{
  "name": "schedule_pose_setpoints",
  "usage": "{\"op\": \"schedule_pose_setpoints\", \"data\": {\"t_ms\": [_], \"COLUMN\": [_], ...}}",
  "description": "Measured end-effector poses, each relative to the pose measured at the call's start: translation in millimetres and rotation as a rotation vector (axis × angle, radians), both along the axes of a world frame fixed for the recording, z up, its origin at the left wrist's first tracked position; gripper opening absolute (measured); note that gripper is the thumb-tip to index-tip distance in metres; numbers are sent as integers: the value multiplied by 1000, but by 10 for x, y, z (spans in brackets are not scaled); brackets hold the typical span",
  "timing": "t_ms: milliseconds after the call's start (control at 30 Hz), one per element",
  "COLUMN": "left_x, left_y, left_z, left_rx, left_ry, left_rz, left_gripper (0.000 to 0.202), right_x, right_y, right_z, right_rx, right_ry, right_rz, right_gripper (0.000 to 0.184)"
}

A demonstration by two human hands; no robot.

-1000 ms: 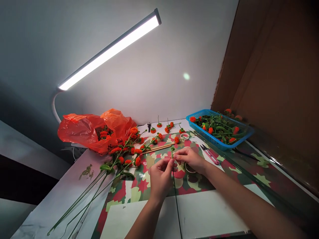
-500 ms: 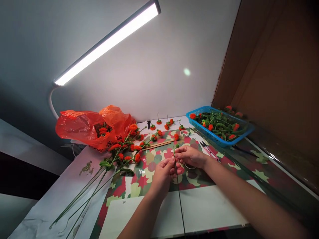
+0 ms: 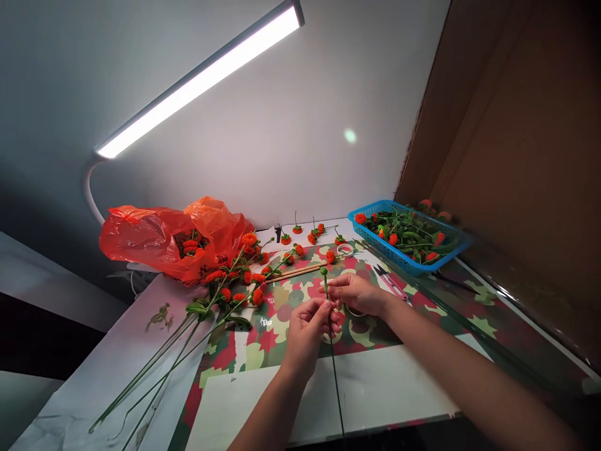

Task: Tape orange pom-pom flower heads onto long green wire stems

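A thin green flower stem [image 3: 333, 360] with a small green bud [image 3: 323, 272] at its top stands nearly upright between my hands. My left hand [image 3: 310, 321] pinches it below the bud, thumb against fingers. Just above, my right hand [image 3: 353, 293] has its fingertips closed on the upper stem. A ring of tape lies partly hidden behind my right hand. To the right of that hand are pink-handled scissors [image 3: 393, 285]. Left of my hands lies a bunch of orange flowers [image 3: 239, 297] with long green stems.
An orange plastic bag [image 3: 141, 235] holding flowers stands at the back left. A blue basket [image 3: 417, 268] of flowers and stems is at the back right. Wooden sticks [image 3: 295, 272], a white tape roll [image 3: 345, 250] and several loose flower heads [image 3: 285, 238] lie between. A lamp [image 3: 201, 81] shines overhead.
The bud has turned and now shows more clearly above my fingers, slightly to the left. Both hands keep their pinch on the stem. The whole view has shifted a little.
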State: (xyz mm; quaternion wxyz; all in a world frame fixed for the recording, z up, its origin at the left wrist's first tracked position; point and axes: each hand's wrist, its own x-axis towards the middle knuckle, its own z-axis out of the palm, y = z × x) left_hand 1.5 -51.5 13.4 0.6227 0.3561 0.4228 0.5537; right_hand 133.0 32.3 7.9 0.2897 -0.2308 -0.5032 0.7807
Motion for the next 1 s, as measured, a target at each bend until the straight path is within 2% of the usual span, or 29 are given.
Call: {"op": "schedule_pose_setpoints", "data": {"t_ms": [100, 200, 267, 400, 467, 567, 733, 833, 933, 1000], "left_x": [-2, -10, -16, -16, -14, -18, -39, -48, -60, -68], "left_y": [6, 9, 11, 13, 14, 22, 53, 69, 73, 70], "left_z": [14, 1, -16, -33, -28, -19, -21, -27, -25, -16], "left_rx": [-120, -154, -96, 92, 148, 135, -61, -167, -203, -158], "left_ry": [-250, -284, -143, 270, 325, 201, -188, -330, -277, -119], "left_rz": [-126, -165, -104, 93, 120, 87, -83, -162, -189, -114], "left_gripper": [26, 29, 30, 26, 22, 21, 26, 28, 29, 31], "right_x": [6, 6, 5, 13, 23, 43, 49, 36, 22, 12], "right_y": [25, 44, 48, 44, 44, 46, 34, 21, 18, 20], "right_z": [-26, -40, -38, -22, -14, -5, 2, 8, 4, -3], "right_rx": [32, 75, 109, 175, 190, 197, 145, 104, 62, 64], "right_ry": [23, 30, -2, -99, -120, -90, -6, 13, -2, -21], "right_rz": [72, 50, -20, -126, -129, -88, 43, 89, 41, -32], "right_gripper": [30, 29, 28, 25, 25, 25, 28, 30, 29, 27]}}
